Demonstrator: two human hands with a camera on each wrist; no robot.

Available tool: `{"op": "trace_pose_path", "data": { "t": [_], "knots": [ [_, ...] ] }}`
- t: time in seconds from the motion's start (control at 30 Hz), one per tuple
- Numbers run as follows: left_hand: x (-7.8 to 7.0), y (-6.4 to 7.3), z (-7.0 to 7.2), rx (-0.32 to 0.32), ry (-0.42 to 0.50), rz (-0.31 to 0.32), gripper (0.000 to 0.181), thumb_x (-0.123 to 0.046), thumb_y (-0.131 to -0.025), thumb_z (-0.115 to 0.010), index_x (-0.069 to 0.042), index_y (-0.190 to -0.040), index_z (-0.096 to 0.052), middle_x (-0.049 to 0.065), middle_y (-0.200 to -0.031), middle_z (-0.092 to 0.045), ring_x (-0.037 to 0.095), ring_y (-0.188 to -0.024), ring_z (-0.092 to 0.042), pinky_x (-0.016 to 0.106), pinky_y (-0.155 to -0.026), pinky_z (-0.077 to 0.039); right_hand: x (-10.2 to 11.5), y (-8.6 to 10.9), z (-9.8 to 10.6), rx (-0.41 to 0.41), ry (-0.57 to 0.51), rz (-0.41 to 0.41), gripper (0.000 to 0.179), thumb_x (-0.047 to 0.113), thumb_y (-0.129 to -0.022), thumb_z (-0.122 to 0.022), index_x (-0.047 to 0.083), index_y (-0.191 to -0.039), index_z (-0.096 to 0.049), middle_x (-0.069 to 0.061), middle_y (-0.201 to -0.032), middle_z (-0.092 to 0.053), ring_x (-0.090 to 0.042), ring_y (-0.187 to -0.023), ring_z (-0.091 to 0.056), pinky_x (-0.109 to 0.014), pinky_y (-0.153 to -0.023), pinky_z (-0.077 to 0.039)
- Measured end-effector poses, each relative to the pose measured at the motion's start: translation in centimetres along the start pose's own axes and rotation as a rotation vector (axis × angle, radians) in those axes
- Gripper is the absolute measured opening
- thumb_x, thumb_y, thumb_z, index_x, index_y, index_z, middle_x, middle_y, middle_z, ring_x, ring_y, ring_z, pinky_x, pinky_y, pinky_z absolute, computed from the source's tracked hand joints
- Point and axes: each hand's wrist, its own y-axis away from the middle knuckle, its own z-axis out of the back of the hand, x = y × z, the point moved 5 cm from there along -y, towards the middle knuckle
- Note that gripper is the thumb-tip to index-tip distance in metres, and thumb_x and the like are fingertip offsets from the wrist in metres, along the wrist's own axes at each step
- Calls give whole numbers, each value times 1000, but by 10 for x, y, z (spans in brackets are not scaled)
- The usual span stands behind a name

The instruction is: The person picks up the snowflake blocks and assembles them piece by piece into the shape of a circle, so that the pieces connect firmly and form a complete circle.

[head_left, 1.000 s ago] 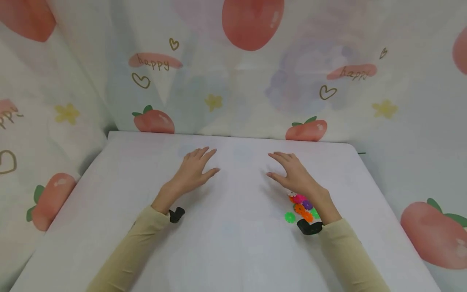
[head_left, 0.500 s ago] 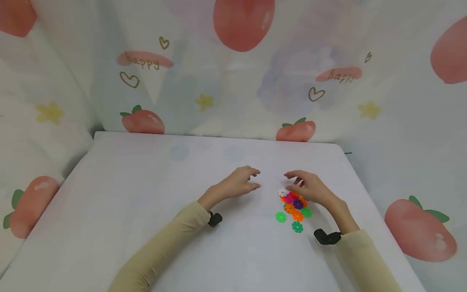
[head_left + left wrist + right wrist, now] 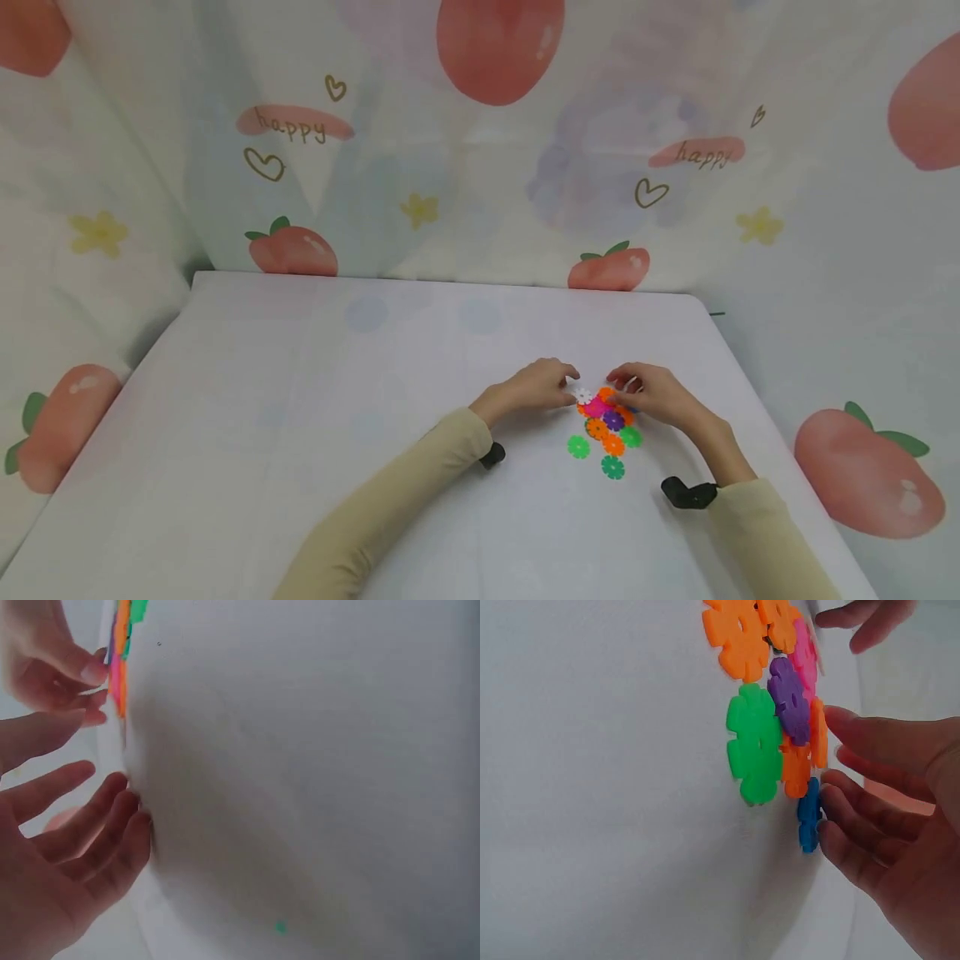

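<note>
Flower-shaped plastic discs lie in a small heap on the white table: a white disc (image 3: 583, 396), a pink disc (image 3: 597, 407), a purple disc (image 3: 613, 420) and several orange and green ones. My left hand (image 3: 536, 385) reaches in from the left, thumb beside the white disc, fingers loosely bent with nothing between them. Opposite it, my right hand (image 3: 651, 392) is at the heap's right side. In the right wrist view its thumb tip is right at the edge of an orange disc (image 3: 819, 733), and its lower fingers are beside a blue disc (image 3: 808, 815).
A light green disc (image 3: 578, 447) and a darker green disc (image 3: 612, 467) lie apart at the heap's near side. The white table (image 3: 300, 375) ends at a patterned cloth backdrop (image 3: 480, 183). Black wrist devices (image 3: 688, 493) hang under both sleeves.
Both hands have come from the table's middle to the heap. My left hand moved far to the right; my right hand drew back and slightly right. The fingers bent more; the discs look unmoved.
</note>
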Motion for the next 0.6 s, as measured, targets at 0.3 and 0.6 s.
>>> {"op": "trace_pose_path", "data": {
  "t": [0.3,0.6],
  "knots": [
    [-7,-11,-13,-55,-154,60,26,-34,-96,-74,-19,-118,-72,-2,-107,-63,13,-96,-54,26,-76,-48,-4,-6,-7,-12,-19,7,25,16,-91,-78,2,-108,-66,-8,-94,-66,-20,-84,-57,-20,-70,-52],
    [8,2,4,-109,11,48,21,-9,-91,-75,-6,-103,-59,0,-84,-54,15,-77,-50,20,-63,-39,8,-14,-11,-96,-70,18,24,18,-94,-76,5,-111,-67,-6,-91,-69,-19,-82,-63,-24,-72,-55]
  ]
}}
